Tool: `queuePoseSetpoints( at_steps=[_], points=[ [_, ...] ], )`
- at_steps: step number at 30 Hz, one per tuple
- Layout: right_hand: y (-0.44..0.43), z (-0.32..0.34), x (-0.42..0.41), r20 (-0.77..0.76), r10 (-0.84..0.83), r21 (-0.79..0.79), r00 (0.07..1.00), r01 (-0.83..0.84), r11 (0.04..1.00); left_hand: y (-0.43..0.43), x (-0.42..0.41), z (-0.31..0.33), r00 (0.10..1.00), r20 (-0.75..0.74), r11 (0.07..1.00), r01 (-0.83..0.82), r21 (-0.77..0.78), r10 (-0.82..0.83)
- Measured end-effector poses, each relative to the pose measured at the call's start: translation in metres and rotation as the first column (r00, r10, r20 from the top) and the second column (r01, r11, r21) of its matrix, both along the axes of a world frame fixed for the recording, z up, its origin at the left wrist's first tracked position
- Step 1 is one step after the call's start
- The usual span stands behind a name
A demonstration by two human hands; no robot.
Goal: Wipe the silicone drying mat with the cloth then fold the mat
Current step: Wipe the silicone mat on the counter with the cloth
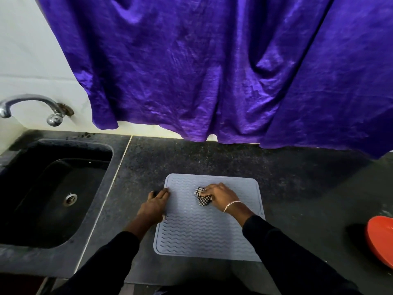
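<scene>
Right hand [221, 195] has the checkered cloth [203, 197] bunched under curled fingers, pressed on the far half of the grey silicone drying mat [204, 231]. Left hand [156, 204] lies flat, fingers straight, pinning the mat's left edge. Mat sits flat near the counter's [297, 188] front edge, black sink [53, 188] off left.

Mat [202, 235] on counter [297, 188], sink [63, 142] to its L, bowl [380, 241] far R, curtain [212, 71] behind; cloth [203, 198] on mat's far half.
</scene>
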State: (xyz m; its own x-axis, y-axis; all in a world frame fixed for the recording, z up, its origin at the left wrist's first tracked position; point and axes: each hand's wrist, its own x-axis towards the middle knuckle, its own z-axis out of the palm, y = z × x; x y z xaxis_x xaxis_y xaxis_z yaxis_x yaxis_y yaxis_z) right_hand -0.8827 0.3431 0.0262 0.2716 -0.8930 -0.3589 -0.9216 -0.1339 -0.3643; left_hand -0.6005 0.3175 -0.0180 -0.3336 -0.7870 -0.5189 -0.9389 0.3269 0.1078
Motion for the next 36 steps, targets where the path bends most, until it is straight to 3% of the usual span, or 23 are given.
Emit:
queuePoseSetpoints(
  at_steps=[11, 15, 20, 24, 30, 36],
  points=[
    [-0.005, 0.01, -0.019, -0.095, -0.131, 0.052, 0.987, 0.136, 0.989, -0.008, -0.002, -0.007, 0.994, 0.089, 0.998, 0.062, 0.007, -0.063],
    [-0.016, 0.019, 0.008, -0.006, -0.05, 0.0, 0.999, 0.05, 0.999, -0.006, -0.003, -0.004, 0.997, 0.081, 0.999, 0.015, 0.043, -0.018],
    [-0.015, 0.007, 0.031, -0.012, 0.008, 0.002, 1.0, -0.008, 1.0, -0.006, -0.001, -0.003, 0.996, 0.093, 0.999, 0.001, 0.042, -0.004],
    [-0.001, -0.001, 0.007, 0.039, -0.057, 0.037, 0.998, 0.056, 0.998, -0.007, 0.001, -0.003, 0.996, 0.088, 0.998, -0.007, 0.062, 0.001],
    [-0.015, 0.014, -0.012, -0.113, -0.022, 0.061, 0.993, 0.029, 0.998, -0.011, 0.003, -0.006, 0.997, 0.072, 0.997, 0.022, 0.074, -0.027],
    [-0.033, 0.021, 0.044, 0.0, 0.062, -0.01, 0.998, -0.062, 0.998, -0.008, 0.004, -0.004, 0.999, 0.037, 0.995, -0.014, 0.095, 0.01]
  ],
)
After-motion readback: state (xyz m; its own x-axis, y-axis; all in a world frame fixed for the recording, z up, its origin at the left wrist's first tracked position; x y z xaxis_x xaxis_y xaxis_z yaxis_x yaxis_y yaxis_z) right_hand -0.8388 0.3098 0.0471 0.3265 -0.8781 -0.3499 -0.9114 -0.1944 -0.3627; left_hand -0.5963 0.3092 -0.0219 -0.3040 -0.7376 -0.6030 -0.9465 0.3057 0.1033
